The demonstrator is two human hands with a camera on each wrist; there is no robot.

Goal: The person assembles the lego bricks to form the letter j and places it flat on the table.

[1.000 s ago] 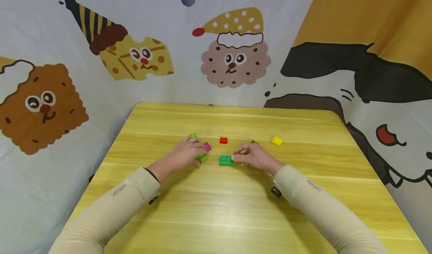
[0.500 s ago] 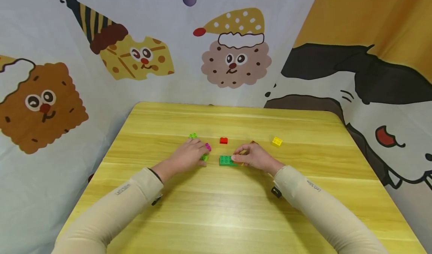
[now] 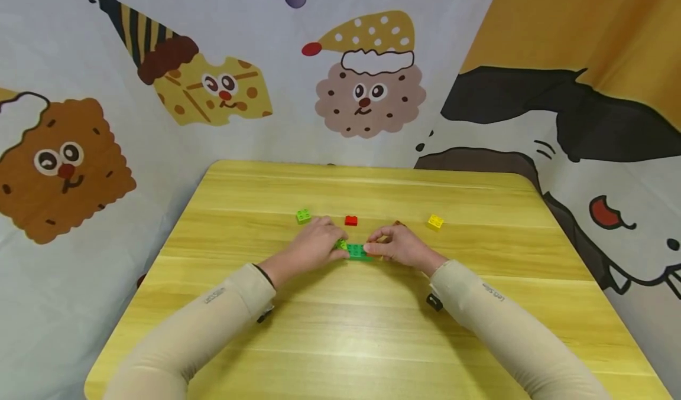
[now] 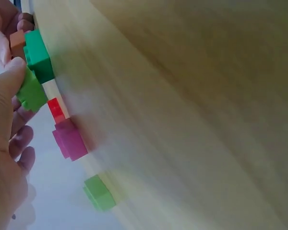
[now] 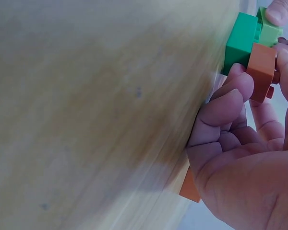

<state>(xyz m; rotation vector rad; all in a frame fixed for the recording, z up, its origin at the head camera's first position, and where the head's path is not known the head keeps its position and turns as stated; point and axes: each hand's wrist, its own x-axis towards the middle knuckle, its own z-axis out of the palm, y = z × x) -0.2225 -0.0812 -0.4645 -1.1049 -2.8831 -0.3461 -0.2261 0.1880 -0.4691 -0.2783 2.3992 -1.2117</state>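
My left hand [image 3: 318, 243] pinches a light green toy building brick [image 4: 32, 92] between thumb and fingers, close over the left end of a longer dark green brick [image 3: 358, 251]. At that brick's right end, my right hand [image 3: 399, 246] grips an orange brick [image 5: 262, 72] by its sides. In the right wrist view the orange and light green bricks sit side by side along the dark green brick's studded side. A magenta brick [image 4: 70, 141] lies on the table beside the left hand, hidden behind that hand in the head view.
Behind the hands on the wooden table [image 3: 340, 341] lie a second light green brick [image 3: 303, 216], a red brick [image 3: 351, 220] and a yellow brick [image 3: 435, 221]. Another orange brick [image 5: 190, 186] is partly covered by the right hand. A printed cloth [image 3: 287, 146] hangs beyond the table's far edge.
My left hand has moved right, bringing the light green brick from the table to the dark green brick's left end. The right hand stays in place, holding the orange brick.
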